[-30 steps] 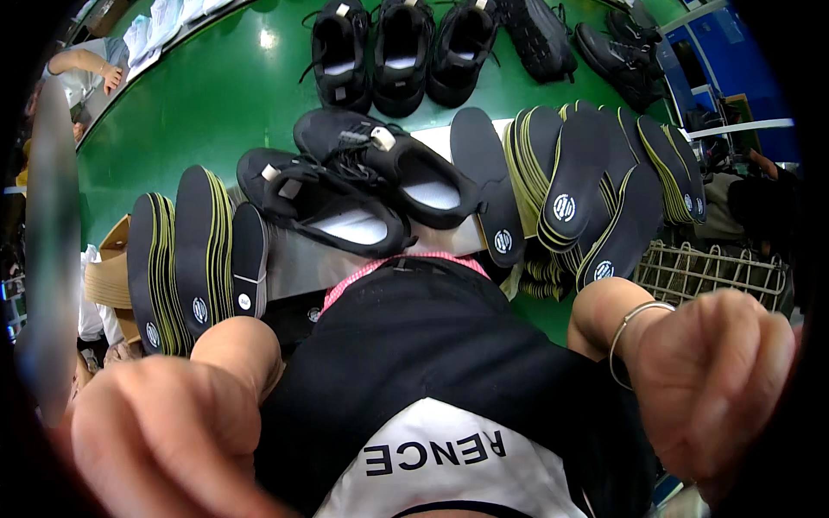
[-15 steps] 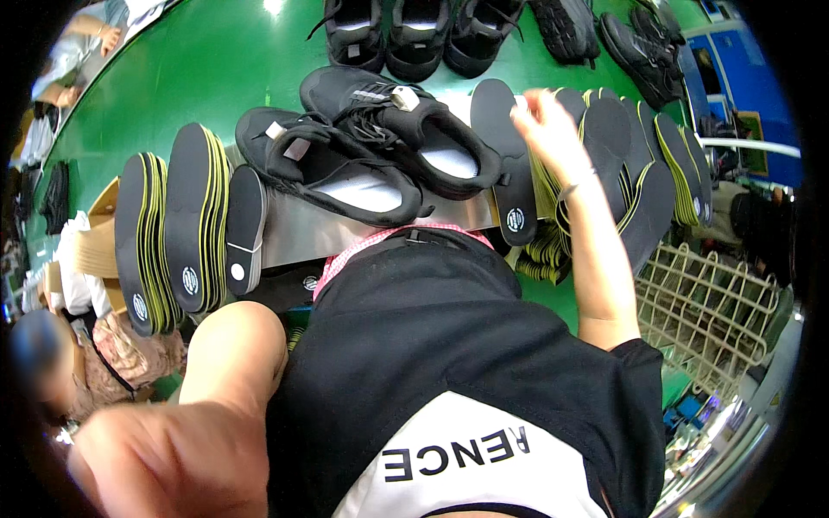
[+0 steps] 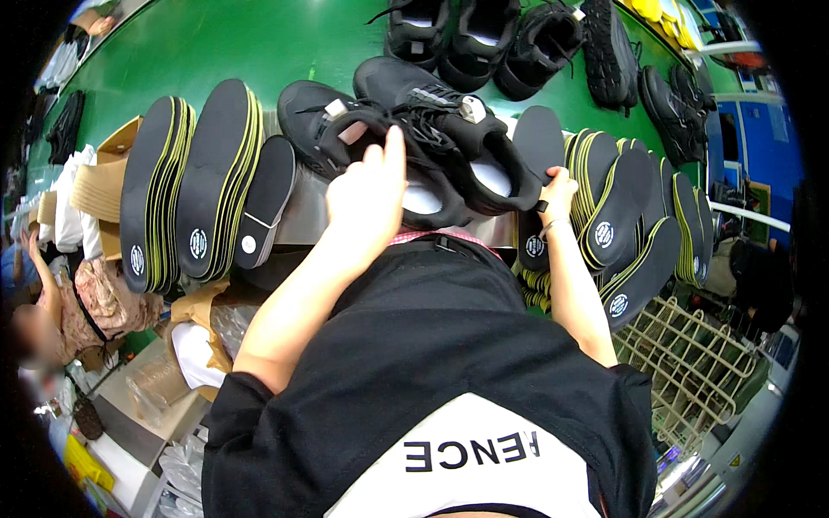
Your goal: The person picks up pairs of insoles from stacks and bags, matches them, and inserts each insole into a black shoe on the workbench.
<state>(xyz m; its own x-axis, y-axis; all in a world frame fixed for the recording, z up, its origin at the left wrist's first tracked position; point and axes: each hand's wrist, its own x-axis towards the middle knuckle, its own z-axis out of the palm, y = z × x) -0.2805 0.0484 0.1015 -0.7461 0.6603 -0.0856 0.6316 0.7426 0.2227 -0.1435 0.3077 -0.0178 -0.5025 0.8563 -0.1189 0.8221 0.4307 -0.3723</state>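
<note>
Two black lace-up shoes lie side by side in front of me, the left shoe [image 3: 321, 129] partly behind my left hand [image 3: 367, 194]. That hand hovers over its opening, index finger stretched out and the others loosely bent, holding nothing. White linings show inside both. At the heel of the right shoe [image 3: 505, 177], my right hand [image 3: 560, 197] has its fingers curled around the back edge by the heel tab. Under and beside this hand is a single dark insole [image 3: 540, 138].
Yellow-edged insoles stand in stacks at left [image 3: 216, 173] and right [image 3: 626, 207]. A smaller insole pair [image 3: 266, 203] is banded together. More black shoes [image 3: 479, 43] line the green table [image 3: 259, 43]. A wire basket [image 3: 691, 363] is at lower right; another person [image 3: 108, 298] is at left.
My left hand has come up from the lower left to the left shoe. My right hand has drawn back from the insole's far end to the right shoe's heel. The view has shifted.
</note>
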